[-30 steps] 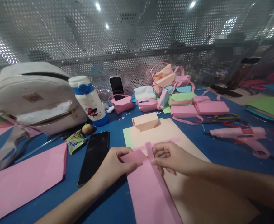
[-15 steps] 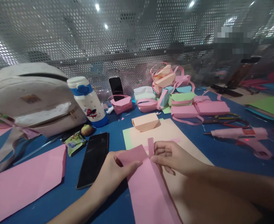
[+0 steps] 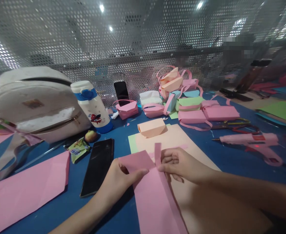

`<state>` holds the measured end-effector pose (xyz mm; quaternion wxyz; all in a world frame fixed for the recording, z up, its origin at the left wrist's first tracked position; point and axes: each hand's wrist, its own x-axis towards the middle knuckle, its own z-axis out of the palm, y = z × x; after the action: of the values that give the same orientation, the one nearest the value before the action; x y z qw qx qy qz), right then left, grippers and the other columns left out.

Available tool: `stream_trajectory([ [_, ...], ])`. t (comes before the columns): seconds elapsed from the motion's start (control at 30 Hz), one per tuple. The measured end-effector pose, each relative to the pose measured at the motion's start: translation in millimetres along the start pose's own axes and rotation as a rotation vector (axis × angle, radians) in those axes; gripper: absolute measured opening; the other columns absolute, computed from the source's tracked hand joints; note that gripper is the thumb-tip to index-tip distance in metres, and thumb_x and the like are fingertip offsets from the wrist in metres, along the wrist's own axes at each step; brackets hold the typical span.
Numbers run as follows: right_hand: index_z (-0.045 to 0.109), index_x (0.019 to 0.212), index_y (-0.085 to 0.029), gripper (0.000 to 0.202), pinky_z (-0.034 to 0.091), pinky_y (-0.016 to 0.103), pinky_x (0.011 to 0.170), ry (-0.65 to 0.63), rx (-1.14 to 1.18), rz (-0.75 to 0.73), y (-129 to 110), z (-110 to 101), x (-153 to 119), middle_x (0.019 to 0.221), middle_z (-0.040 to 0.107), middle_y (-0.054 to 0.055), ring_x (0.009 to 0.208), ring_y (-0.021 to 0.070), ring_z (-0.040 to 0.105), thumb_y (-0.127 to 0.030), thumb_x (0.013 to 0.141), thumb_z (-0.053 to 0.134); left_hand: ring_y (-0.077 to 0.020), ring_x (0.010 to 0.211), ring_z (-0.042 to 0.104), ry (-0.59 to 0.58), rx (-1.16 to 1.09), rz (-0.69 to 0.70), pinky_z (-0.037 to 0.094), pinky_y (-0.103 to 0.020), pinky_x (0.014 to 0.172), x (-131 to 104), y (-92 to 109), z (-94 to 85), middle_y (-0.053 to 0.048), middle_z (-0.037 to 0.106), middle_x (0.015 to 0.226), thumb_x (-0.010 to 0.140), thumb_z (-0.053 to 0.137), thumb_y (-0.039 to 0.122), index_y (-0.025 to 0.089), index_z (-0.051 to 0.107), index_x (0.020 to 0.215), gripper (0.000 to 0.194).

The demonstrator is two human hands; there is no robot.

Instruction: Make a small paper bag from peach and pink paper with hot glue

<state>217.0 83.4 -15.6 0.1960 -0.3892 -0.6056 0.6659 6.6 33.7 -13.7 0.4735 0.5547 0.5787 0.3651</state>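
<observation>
Paper sheet (image 3: 155, 201), pink and creased lengthwise along its right side, lies towards the near edge of the blue tabletop (image 3: 123, 214), overlapping the left edge of the peach sheet (image 3: 194, 146). We see the left hand (image 3: 123, 177) gripping it near its far end: thumb pressed on top, fingers tucked behind the wide flap (image 3: 138, 159). We see the right hand (image 3: 182, 164) pinching the narrow flap (image 3: 158, 151) at the far right corner; its other fingers curl loosely above the peach sheet. We judge the stock light, thin and moderately stiff: flat areas should bend easily, while creased edges should hold their line. We expect little slip against dry fingers, but the junction between the two flaps looks likeliest to tear. We therefore take hold close to the crease, steady the wide flap from the left, and guide the narrow flap by its base without pulling the flaps apart.
</observation>
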Motion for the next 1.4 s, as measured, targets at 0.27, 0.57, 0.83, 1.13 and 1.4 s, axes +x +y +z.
stream_trajectory([
  [0.27, 0.057, 0.071, -0.016, 0.033, 0.031, 0.017, 0.035, -0.039, -0.033, -0.034, 2, 1, 1, 0.057, 0.054, -0.004, 0.04, 0.0053, 0.043, -0.042, 0.072, 0.077, -0.0143, 0.057, 0.058, -0.087, -0.008, -0.023, 0.046, -0.023, 0.054, 1, -3, 0.4, -0.002, 0.069, 0.066, 0.071, 0.076, 0.037, 0.014, 0.071, 0.069, 0.024],
  [0.57, 0.057, 0.075, -0.016, 0.027, 0.03, 0.017, 0.034, -0.072, -0.043, 0.007, 2, -2, 0, 0.057, 0.05, -0.007, 0.036, 0.0035, 0.041, -0.037, 0.076, 0.075, -0.0166, 0.06, 0.064, 0.031, -0.036, -0.029, 0.049, -0.023, 0.054, 0, -11, 2.4, -0.005, 0.074, 0.073, 0.073, 0.075, 0.042, 0.013, 0.074, 0.077, 0.029],
  [0.83, 0.058, 0.072, -0.015, 0.034, 0.031, 0.016, 0.034, -0.056, -0.022, -0.041, 6, 0, 1, 0.059, 0.054, -0.004, 0.038, 0.0039, 0.041, -0.042, 0.071, 0.079, -0.0231, 0.071, 0.068, -0.161, 0.011, -0.058, 0.053, -0.029, 0.063, 0, 0, 0.8, -0.007, 0.075, 0.078, 0.073, 0.073, 0.038, 0.011, 0.073, 0.077, 0.027],
  [1.13, 0.063, 0.082, -0.014, 0.025, 0.032, 0.017, 0.034, -0.055, -0.012, -0.03, 4, -1, 0, 0.067, 0.056, -0.003, 0.036, 0.0027, 0.042, -0.035, 0.076, 0.074, -0.0273, 0.086, 0.071, -0.025, -0.013, -0.021, 0.056, -0.031, 0.07, -1, -6, 0.7, -0.009, 0.077, 0.093, 0.072, 0.076, 0.04, 0.015, 0.075, 0.09, 0.032],
  [1.4, 0.055, 0.067, -0.017, 0.024, 0.03, 0.015, 0.034, -0.064, -0.005, -0.063, 4, 0, 0, 0.054, 0.048, -0.007, 0.039, 0.0033, 0.039, -0.029, 0.075, 0.074, -0.0235, 0.068, 0.07, -0.009, 0.023, -0.028, 0.054, -0.029, 0.06, -2, -3, 2.9, -0.009, 0.077, 0.083, 0.072, 0.074, 0.04, 0.011, 0.074, 0.085, 0.032],
])
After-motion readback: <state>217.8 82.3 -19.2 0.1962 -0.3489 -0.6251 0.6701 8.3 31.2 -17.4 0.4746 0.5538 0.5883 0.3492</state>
